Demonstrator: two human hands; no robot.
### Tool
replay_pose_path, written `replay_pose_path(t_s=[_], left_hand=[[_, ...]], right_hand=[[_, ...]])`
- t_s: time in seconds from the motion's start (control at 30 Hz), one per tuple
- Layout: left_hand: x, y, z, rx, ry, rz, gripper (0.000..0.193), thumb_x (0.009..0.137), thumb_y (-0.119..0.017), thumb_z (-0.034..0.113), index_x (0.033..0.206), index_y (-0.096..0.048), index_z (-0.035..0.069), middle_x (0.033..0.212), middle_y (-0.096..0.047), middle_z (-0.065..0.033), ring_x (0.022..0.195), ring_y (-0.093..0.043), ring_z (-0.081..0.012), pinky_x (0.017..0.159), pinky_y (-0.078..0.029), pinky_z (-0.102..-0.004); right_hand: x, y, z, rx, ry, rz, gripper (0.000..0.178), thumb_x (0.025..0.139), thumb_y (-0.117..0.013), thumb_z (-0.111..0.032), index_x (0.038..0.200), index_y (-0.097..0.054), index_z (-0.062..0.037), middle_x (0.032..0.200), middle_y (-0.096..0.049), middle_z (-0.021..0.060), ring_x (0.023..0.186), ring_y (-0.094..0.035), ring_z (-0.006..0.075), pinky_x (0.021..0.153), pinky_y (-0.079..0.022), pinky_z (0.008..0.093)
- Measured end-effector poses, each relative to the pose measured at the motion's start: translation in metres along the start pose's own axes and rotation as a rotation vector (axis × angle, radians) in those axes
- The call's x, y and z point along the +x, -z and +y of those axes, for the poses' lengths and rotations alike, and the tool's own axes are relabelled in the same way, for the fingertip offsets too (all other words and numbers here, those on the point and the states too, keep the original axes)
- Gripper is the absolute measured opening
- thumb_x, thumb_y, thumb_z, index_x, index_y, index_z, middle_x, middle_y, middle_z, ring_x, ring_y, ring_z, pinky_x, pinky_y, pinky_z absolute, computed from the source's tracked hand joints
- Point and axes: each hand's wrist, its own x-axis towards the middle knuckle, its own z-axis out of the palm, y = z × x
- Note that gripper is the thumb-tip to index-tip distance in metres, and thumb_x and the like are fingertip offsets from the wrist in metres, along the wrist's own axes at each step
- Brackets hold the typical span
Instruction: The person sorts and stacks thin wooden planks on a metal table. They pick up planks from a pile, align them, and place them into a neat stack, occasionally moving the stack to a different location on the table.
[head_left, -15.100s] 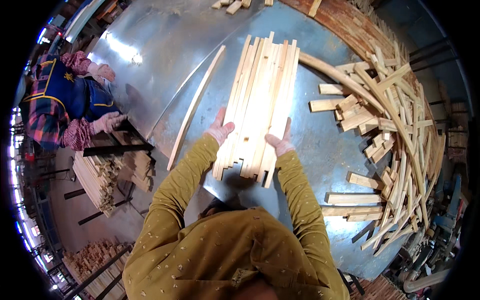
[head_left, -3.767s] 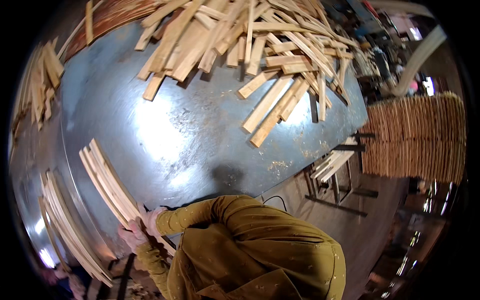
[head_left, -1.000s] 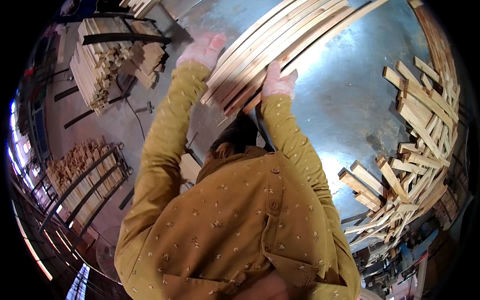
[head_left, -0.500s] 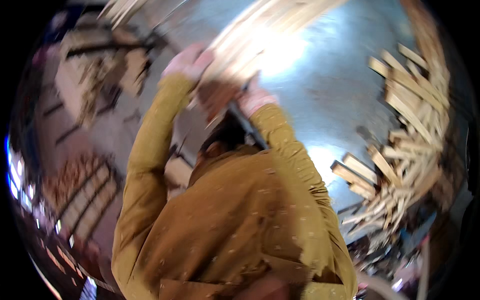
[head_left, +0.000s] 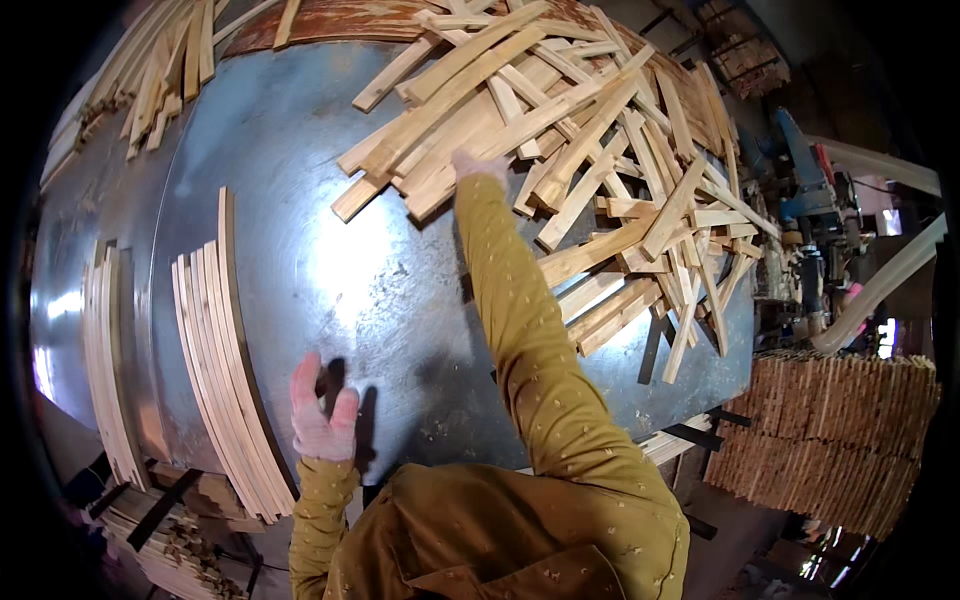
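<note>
My right hand (head_left: 480, 166), in a pale pinkish glove, reaches to the heap of wooden strips (head_left: 590, 130). It touches a wooden strip (head_left: 432, 192) near its near end; its fingers are mostly hidden, so their grip is unclear. My left hand (head_left: 325, 420), gloved alike, hovers over the metal tabletop (head_left: 400, 310) with fingers and thumb apart and nothing between them. To its left, a row of wooden strips (head_left: 225, 350) lies side by side, one reaching farther than the rest.
Another strip row (head_left: 105, 350) lies farther left, and more strips (head_left: 175, 70) are piled at the far left. Blue machinery (head_left: 800, 190) stands beyond the right side. A tall stack of wood pieces (head_left: 820, 435) is at lower right, near dark metal bars (head_left: 695, 436) by the table edge.
The view has swung to the right, bringing the heap to the centre. Both hands were at a group of strips; now my right hand is at the heap and my left is free.
</note>
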Motion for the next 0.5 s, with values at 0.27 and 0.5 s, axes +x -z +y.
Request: replay_pose_path(t_s=[0.27, 0.5], left_hand=[[0.14, -0.062, 0.15, 0.905, -0.924, -0.24, 0.076, 0.077, -0.077, 0.037, 0.138, -0.045, 0.004, 0.135, -0.048, -0.0202, 0.118, -0.053, -0.0352, 0.102, -0.044, -0.0503], [0.13, -0.036, 0.123, 1.019, -0.139, -0.676, 0.048, 0.081, -0.073, 0.031, 0.119, -0.057, 0.008, 0.095, -0.067, -0.0155, 0.087, -0.066, -0.0329, 0.079, -0.053, -0.0443]], right_hand=[[-0.097, 0.178, 0.037, -0.338, 0.646, -0.851, 0.038, 0.086, -0.064, -0.025, 0.116, -0.057, -0.0028, 0.094, -0.065, 0.0194, 0.089, -0.065, 0.0302, 0.078, -0.054, 0.0392], [0.059, 0.225, 0.015, -0.836, 1.039, -0.448, 0.029, 0.087, -0.059, -0.024, 0.111, -0.06, -0.0067, 0.098, -0.064, 0.0137, 0.089, -0.063, 0.0284, 0.077, -0.053, 0.0418]])
